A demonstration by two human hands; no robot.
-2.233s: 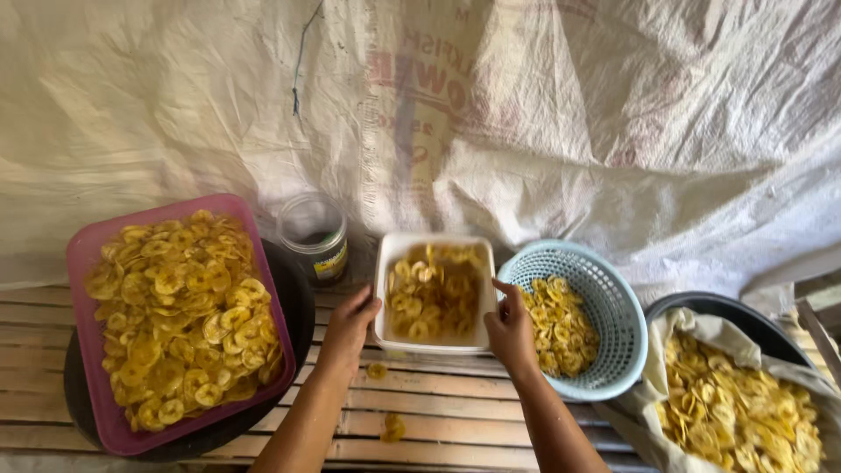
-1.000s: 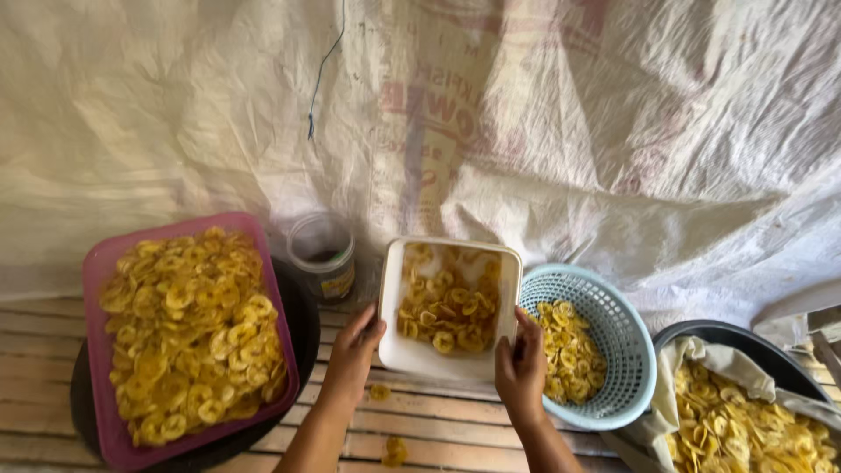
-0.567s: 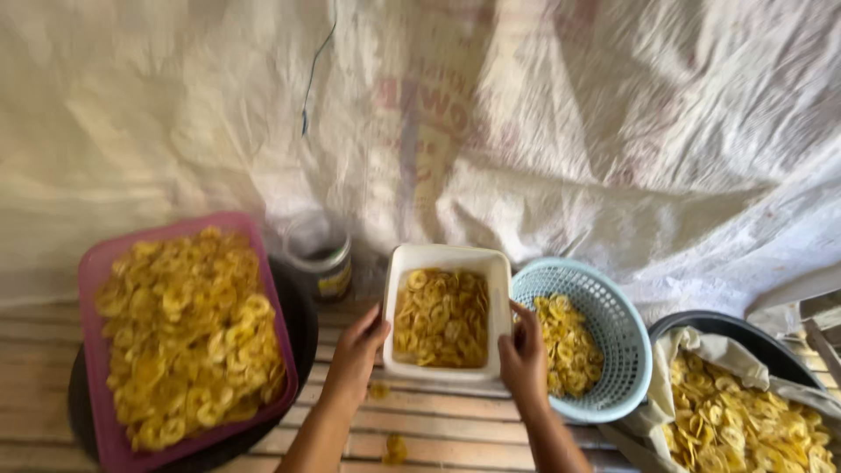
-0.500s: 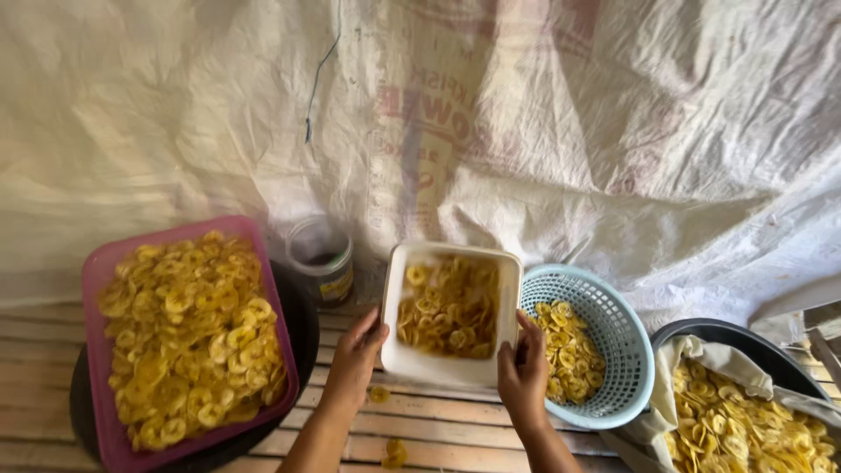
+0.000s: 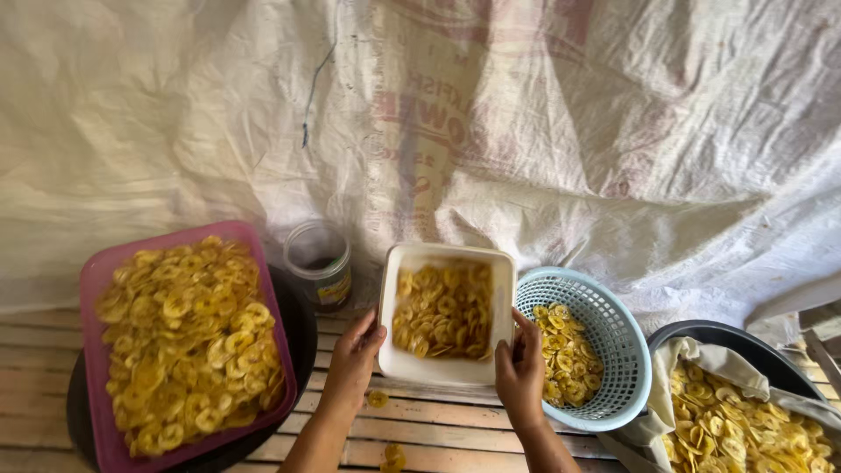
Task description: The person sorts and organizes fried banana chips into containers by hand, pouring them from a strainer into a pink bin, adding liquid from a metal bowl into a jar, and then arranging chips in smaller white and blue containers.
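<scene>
White rectangular tub (image 5: 444, 372): at centre, on the slatted wooden bench (image 5: 420, 438), holding yellow banana chip slices (image 5: 442, 311), which appear motion-blurred. Gripped at both near corners.

Left hand (image 5: 352, 359): fingers closed over the tub's left edge, thumb on the rim.

Right hand (image 5: 519, 372): fingers wrapped round the tub's right edge, just beside the basket.

Light blue perforated basket (image 5: 613, 350): immediately right of the tub, touching or nearly touching it; contains a smaller heap of the same slices.

Pink rectangular tray (image 5: 95, 280): left of the tub, well filled with slices, resting on a black round pan (image 5: 298, 324).

Clear plastic jar (image 5: 321, 263): stands upright between tray and tub, against the backdrop.

Black basin (image 5: 736, 342): far right, lined with beige cloth (image 5: 701, 363), heaped with slices.

Loose slices (image 5: 378, 399): a few on the slats below the tub.

White woven sacking (image 5: 526, 114): hangs behind everything.
</scene>
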